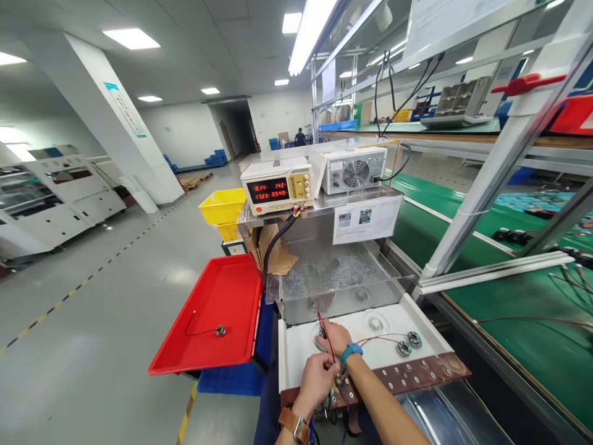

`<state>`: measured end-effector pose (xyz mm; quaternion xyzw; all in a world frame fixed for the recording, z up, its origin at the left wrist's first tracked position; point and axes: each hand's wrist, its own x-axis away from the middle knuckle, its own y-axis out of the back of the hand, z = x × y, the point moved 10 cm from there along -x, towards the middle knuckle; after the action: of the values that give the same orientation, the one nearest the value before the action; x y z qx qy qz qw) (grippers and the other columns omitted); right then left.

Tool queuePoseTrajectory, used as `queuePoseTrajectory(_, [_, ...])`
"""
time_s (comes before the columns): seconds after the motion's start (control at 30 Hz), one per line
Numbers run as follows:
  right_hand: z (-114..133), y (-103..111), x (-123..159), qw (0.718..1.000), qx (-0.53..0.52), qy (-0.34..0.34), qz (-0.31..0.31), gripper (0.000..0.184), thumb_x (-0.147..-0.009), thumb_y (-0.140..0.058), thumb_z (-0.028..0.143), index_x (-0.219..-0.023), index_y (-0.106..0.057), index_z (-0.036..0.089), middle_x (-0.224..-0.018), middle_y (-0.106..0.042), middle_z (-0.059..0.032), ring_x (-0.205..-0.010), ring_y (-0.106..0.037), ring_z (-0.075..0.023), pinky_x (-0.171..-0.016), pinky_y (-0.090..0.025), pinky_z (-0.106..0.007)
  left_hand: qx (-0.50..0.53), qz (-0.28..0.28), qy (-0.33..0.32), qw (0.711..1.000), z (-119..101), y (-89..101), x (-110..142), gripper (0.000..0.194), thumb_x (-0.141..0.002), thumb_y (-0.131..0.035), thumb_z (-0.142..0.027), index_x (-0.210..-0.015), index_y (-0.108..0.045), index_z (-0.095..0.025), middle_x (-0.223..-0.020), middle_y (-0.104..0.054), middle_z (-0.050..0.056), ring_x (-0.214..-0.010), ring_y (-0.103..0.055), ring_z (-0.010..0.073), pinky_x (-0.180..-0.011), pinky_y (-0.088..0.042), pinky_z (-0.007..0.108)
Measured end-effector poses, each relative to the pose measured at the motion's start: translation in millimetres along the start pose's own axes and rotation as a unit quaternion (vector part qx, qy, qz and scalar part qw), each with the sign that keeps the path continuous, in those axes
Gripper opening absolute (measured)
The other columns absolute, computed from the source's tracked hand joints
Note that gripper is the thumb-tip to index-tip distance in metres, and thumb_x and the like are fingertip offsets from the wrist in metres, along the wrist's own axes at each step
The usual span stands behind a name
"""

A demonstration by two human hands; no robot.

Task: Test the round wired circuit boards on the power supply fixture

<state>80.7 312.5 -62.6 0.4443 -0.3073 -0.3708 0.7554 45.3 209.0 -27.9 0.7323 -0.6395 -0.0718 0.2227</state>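
Observation:
My left hand (pixel 315 378), with a brown-strapped watch on its wrist, is closed in a pinch on a red wire (pixel 330 346) above the brown strip (pixel 403 376) dotted with metal contacts. Just beyond it, my right hand (pixel 338 339), wearing a teal wristband, curls over a small dark round part at the left of the white tray (pixel 296 346); the fingers hide most of it. Two small round wired coil parts (pixel 414 338) lie at the right of this tray, with red leads running toward my right wrist.
A red tray (pixel 208 346) at left holds one similar round part (pixel 220 330). A clear guard (pixel 343 303) stands behind the white tray. A power supply (pixel 278 185) with lit red digits sits above. Green conveyor (pixel 430 241) and metal frame post (pixel 486 167) are at right.

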Motion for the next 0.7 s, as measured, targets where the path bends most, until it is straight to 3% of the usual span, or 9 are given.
queuePoseTrajectory(0.5, [5, 3, 0, 1.0, -0.024, 0.008, -0.01, 0.031, -0.076, -0.057, 0.038, -0.101, -0.056, 0.019, -0.095, -0.071, -0.0104, -0.09, -0.066, -0.0275, -0.071, -0.04, -0.031, -0.001, -0.025, 0.01, 1.0, 21, -2.8, -8, 0.014, -0.069, -0.057, -0.026, -0.064, -0.066, -0.017, -0.066, -0.07, 0.004, -0.065, -0.06, 0.019, -0.062, -0.041, 0.028])
queuePoseTrajectory(0.7, [8, 19, 8, 0.998, -0.043, -0.019, -0.039, 0.027, -0.069, -0.061, 0.026, -0.094, -0.062, 0.017, -0.094, -0.071, -0.0104, -0.087, -0.066, -0.0255, -0.069, -0.039, -0.028, -0.024, -0.01, -0.056, 0.998, 10, -0.2, -11, 0.031, -0.073, -0.054, -0.044, -0.069, -0.068, -0.017, -0.072, -0.072, 0.007, -0.074, -0.064, 0.0237, -0.072, -0.047, 0.032])
